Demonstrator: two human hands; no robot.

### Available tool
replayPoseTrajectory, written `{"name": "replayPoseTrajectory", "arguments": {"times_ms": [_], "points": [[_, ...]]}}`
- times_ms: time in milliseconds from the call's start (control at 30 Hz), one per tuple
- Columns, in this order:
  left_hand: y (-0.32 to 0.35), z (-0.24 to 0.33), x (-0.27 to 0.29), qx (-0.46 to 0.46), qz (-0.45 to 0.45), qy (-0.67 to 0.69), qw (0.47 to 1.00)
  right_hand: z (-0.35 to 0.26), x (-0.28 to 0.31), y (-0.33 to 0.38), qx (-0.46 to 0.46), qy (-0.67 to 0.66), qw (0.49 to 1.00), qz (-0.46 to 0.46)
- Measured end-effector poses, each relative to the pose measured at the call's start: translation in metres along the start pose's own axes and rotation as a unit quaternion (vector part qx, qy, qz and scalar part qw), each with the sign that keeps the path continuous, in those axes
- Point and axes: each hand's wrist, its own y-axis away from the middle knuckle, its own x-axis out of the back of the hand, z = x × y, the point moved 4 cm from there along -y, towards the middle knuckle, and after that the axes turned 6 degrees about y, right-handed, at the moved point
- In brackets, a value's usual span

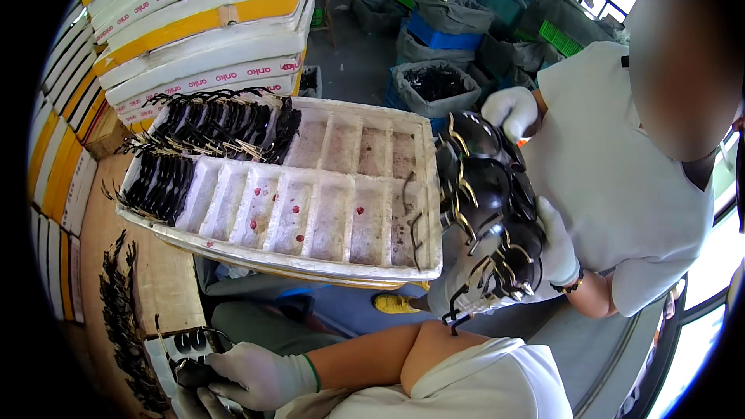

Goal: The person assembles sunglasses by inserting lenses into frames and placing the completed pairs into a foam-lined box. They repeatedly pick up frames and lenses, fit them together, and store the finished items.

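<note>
My right hand (260,376), in a white glove, reaches across to the lower left and grips a pair of dark sunglasses (192,372). Just below it, only a few gloved fingers of my left hand (194,405) show at the frame's bottom edge, touching the same glasses. What they hold is hidden. Ahead lies a white foam tray (310,213) with long compartments. Its left compartments hold rows of dark sunglasses (209,128); the right ones are bare.
A co-worker in a white shirt (613,178) stands at the right, gloved hands around a stack of dark, gold-armed sunglasses (489,209). More sunglasses (124,326) lie on the wooden table at left. White and yellow foam boxes (194,23) are stacked behind. Bins and sacks (434,81) crowd the floor.
</note>
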Motion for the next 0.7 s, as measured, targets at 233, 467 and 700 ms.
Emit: {"name": "replayPoseTrajectory", "arguments": {"times_ms": [233, 467, 700], "points": [[-0.006, 0.016, -0.006, 0.067, -0.128, 0.099, 0.984, -0.001, 0.009, 0.007, -0.035, -0.064, 0.996, -0.043], [0.001, 0.009, 0.016, 0.110, -0.174, 0.152, 0.967, -0.016, 0.008, 0.012, -0.057, -0.082, 0.986, -0.134], [0.007, -0.029, 0.049, 0.080, 0.066, 0.374, 0.922, 0.015, -0.002, 0.011, -0.004, 0.028, 0.990, -0.136]]}}
